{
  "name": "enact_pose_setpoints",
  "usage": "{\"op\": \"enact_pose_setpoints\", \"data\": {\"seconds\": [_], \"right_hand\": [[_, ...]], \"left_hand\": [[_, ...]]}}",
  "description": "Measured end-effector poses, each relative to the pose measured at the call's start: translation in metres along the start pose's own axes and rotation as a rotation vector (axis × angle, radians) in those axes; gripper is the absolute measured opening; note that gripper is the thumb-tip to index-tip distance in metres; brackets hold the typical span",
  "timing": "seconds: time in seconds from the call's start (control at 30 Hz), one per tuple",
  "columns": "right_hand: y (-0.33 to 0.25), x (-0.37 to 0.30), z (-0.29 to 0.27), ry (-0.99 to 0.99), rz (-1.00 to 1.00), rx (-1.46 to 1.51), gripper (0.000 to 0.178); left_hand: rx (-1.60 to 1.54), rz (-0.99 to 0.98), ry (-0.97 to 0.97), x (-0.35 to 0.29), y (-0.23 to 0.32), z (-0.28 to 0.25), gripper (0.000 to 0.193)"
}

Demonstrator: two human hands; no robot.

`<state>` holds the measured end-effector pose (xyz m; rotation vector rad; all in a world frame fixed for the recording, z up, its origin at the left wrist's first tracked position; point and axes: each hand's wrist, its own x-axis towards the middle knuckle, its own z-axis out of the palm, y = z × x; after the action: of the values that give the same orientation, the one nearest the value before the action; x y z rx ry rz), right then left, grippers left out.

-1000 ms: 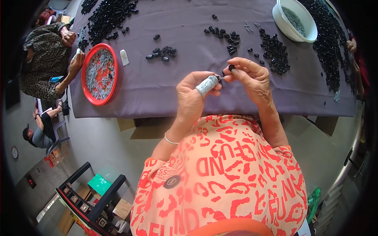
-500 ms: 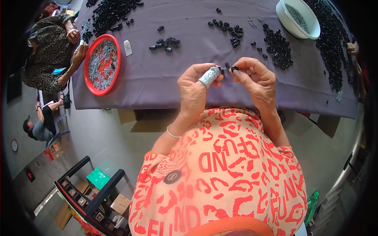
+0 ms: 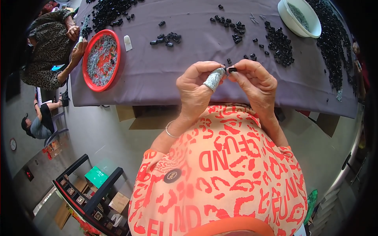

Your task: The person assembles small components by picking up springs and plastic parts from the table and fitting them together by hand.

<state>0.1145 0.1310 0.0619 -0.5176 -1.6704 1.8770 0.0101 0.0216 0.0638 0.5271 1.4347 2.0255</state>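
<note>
Black small part [image 3: 232,69] pinched in the right hand [image 3: 254,84], touching the left hand's [image 3: 195,91] wrapped thumb.

a small assembly workshop
heaps of small black parts [image 3: 277,41] lie across a grey-clothed table [image 3: 189,84] (shared with another worker), a red tray [image 3: 101,59] at its left end.

Bright, even indoor light, sharp centre, fisheye bending and dark rim.
</note>
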Motion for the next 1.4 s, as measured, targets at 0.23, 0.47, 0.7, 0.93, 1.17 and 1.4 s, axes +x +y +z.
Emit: {"op": "enact_pose_setpoints", "data": {"seconds": [0.23,0.47,0.7,0.93,1.17,1.4], "right_hand": [[0.003,0.000,-0.003,-0.018,0.016,0.085,0.018],[-0.001,-0.003,-0.003,0.025,0.139,0.160,0.019],[-0.001,-0.003,-0.001,0.013,0.106,0.133,0.018],[0.001,0.000,-0.001,0.017,0.094,0.062,0.016],[0.007,0.000,0.000,0.023,0.070,0.040,0.014],[0.011,0.001,0.005,0.098,0.131,-0.012,0.015]], "left_hand": [[0.114,0.130,-0.046,-0.003,-0.001,0.000,0.015],[0.160,0.119,-0.049,-0.004,-0.004,0.000,0.015],[0.212,0.149,-0.037,-0.005,-0.005,0.001,0.017],[0.154,0.033,-0.030,-0.006,-0.003,0.002,0.017],[0.176,-0.012,0.030,-0.005,-0.005,0.004,0.017],[0.061,-0.051,0.087,-0.003,-0.014,0.009,0.015]]}}
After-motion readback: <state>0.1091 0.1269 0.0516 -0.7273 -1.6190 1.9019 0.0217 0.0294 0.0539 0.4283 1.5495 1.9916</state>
